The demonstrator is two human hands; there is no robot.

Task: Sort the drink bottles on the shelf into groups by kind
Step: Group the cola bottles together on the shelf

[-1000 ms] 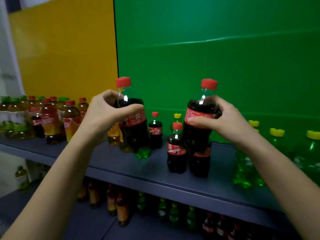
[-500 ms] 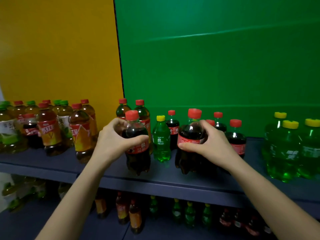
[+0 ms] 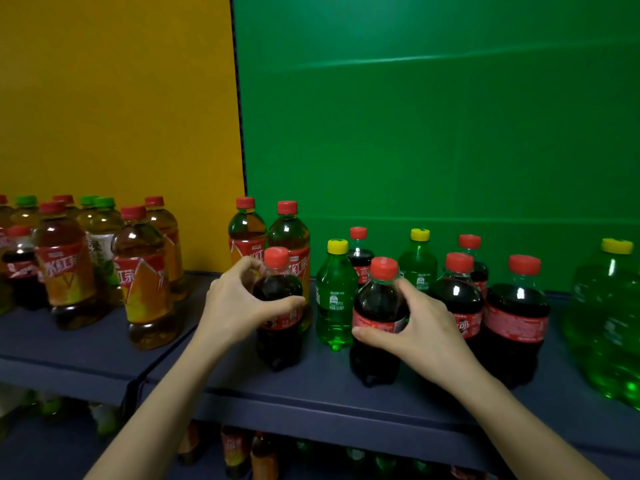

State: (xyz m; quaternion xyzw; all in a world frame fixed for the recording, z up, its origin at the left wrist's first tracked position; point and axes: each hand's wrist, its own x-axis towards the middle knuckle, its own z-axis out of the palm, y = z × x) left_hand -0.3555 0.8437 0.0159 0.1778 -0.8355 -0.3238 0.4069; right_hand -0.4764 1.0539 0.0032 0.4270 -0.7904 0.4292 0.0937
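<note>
Two small clear-plastic cola bottles with red caps appear to stand upright, long axes vertical, near the front of the dark blue shelf [image 3: 311, 393]. The left cola bottle [image 3: 278, 344] is encircled at its shoulder by the grip of the left hand [image 3: 239, 306], fingers behind and thumb in front. The right cola bottle [image 3: 377, 303] is clasped around its label by the grip of the right hand [image 3: 422, 330]. Between them a small green soda bottle with a yellow cap [image 3: 334, 299] is seen.

The cola cluster [image 3: 517, 313] lies just right of the right hand, so a rightward carry past the green bottle is probably required for the left one.

Seven colas are counted in all, one of them far left. Three yellow-capped green bottles are counted. Two amber tea bottles [image 3: 289, 237] are seen behind the left hand, with more in the left group, too overlapped to count.
</note>
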